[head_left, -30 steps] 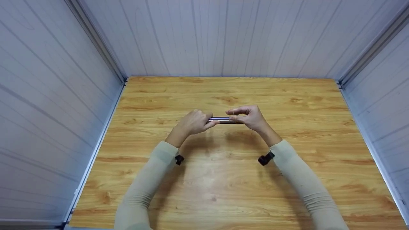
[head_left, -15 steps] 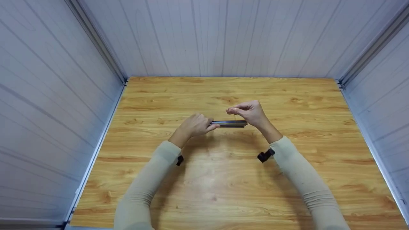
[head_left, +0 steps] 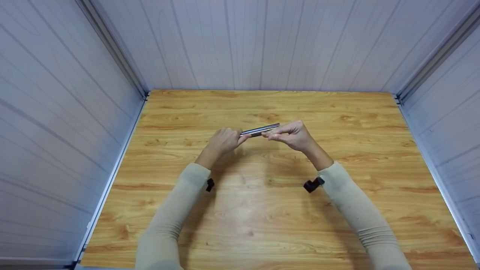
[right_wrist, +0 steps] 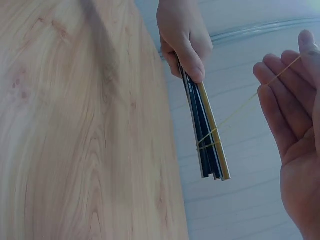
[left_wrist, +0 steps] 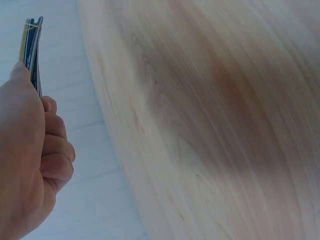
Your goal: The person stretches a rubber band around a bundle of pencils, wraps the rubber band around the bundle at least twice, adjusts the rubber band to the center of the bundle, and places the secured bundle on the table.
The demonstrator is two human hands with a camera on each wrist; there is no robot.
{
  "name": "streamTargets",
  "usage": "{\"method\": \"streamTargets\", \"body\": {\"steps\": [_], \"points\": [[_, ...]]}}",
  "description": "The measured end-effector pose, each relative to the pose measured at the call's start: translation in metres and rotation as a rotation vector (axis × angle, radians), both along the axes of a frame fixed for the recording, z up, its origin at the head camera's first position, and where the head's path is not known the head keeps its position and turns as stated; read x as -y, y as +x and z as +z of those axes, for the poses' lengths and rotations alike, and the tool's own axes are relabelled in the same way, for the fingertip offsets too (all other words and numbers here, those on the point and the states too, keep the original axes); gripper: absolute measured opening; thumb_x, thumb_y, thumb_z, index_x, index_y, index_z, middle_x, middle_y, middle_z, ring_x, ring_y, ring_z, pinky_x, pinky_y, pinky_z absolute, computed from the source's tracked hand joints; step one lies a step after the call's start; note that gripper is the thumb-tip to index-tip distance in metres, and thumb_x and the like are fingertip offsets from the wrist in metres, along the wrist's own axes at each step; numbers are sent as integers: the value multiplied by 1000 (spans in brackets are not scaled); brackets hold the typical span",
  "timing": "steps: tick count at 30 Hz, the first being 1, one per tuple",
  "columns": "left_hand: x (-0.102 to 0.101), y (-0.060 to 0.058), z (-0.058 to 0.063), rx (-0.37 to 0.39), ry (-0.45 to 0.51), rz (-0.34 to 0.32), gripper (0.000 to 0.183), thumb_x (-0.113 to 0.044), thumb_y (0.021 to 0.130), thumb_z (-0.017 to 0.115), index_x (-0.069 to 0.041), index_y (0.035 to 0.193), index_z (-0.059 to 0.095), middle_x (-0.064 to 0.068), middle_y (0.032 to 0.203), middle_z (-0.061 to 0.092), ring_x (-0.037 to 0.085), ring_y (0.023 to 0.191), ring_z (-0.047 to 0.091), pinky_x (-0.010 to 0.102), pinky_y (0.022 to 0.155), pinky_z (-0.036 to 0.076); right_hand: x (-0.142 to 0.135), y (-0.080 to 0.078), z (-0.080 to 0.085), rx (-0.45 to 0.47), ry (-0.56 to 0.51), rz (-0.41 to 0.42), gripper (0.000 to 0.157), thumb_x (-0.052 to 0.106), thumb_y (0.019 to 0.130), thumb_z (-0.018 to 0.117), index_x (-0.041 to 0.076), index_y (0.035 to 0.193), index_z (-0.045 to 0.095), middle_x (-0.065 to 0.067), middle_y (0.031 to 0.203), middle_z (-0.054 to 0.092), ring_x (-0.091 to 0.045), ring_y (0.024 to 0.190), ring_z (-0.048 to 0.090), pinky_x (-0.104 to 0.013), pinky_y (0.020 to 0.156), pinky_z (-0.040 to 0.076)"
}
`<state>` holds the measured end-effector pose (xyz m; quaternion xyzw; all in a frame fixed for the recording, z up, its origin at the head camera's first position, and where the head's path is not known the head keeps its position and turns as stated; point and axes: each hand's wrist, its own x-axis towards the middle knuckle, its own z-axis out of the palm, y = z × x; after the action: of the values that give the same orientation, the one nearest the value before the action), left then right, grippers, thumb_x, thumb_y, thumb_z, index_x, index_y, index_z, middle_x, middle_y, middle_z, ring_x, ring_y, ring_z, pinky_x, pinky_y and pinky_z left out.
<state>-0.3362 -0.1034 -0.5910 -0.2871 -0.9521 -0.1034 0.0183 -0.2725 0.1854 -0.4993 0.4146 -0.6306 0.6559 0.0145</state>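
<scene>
My left hand (head_left: 224, 144) grips one end of a bundle of slim, straight sticks (head_left: 258, 130), dark with pale edges and one yellow. Their kind is not clear. The bundle is held up over the table, its free end tilted away. In the right wrist view, a thin yellow rubber band (right_wrist: 235, 112) loops round the sticks (right_wrist: 204, 130) near their free end. From there it stretches across to my right hand (right_wrist: 295, 110), which holds it at the thumb and fingers. In the left wrist view, the left hand (left_wrist: 30, 145) has its fingers curled round the sticks.
A wood-grain table (head_left: 247, 210) lies under both hands. Pale panel walls (head_left: 243, 45) stand at the back, the left and the right. Small black cameras (head_left: 313, 185) are strapped at the wrists.
My left hand has tipped the bundle so its free end points farther away. The right hand lifted from the bundle with the rubber band and has come back close to it.
</scene>
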Motion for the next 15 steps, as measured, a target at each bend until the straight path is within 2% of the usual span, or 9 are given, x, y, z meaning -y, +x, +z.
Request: {"method": "streamTargets", "body": {"steps": [1,3,4,5,6,9,11,12,15], "points": [[-3,3,7,15,-16,21,79,-67,119,29,-4,96,71,8,70,61,21,57,50,49,57,50,1,0,-1,-19,-8,14,14,-11,97,78,-25,102,77,-5,114,86,-13,114,84,-25,96,66],[-5,3,10,25,4,47,75,-63,120,32,-4,95,71,8,70,61,22,58,51,49,57,50,3,-1,-3,-85,-19,9,19,-11,95,80,-25,107,76,-8,123,83,-15,124,81,-27,104,64],[-8,10,21,46,18,70,74,-62,120,33,-4,94,70,8,70,61,22,59,51,46,58,50,5,-1,-4,-134,-21,-11,22,-10,93,82,-23,110,76,-10,127,82,-15,129,78,-27,107,62],[-11,10,22,43,53,94,73,-64,120,34,-6,91,68,5,68,57,20,58,49,44,56,48,7,-1,-6,-188,-24,-39,27,-9,91,84,-22,114,76,-13,131,80,-16,134,75,-28,111,61],[-14,15,31,81,91,123,70,-62,120,36,-6,90,67,5,69,56,21,59,49,41,57,47,8,-1,-7,-243,-26,-74,32,-7,90,86,-20,118,76,-16,134,77,-17,138,73,-28,114,59],[-23,28,47,127,251,203,60,-55,121,44,-10,83,59,-1,68,46,18,60,43,35,58,38,14,-1,-13,-381,-43,-201,46,3,90,89,-15,129,74,-23,143,70,-17,147,66,-28,119,56],[-29,32,50,154,357,232,56,-50,121,46,-12,81,54,-3,69,40,16,61,39,32,58,34,17,-1,-16,-425,-68,-286,51,11,91,89,-14,133,73,-26,146,68,-17,151,63,-29,121,54],[-31,37,57,183,401,244,53,-45,122,47,-12,81,54,-4,69,40,15,61,39,30,59,33,19,0,-18,-437,-75,-328,54,15,93,88,-14,135,72,-26,148,66,-16,153,61,-29,122,53],[-38,41,59,201,527,260,51,-40,123,46,-15,79,50,-6,68,38,11,59,33,25,56,28,22,2,-22,-429,-90,-439,59,21,96,86,-15,139,68,-30,153,61,-12,157,56,-28,125,50]]}}
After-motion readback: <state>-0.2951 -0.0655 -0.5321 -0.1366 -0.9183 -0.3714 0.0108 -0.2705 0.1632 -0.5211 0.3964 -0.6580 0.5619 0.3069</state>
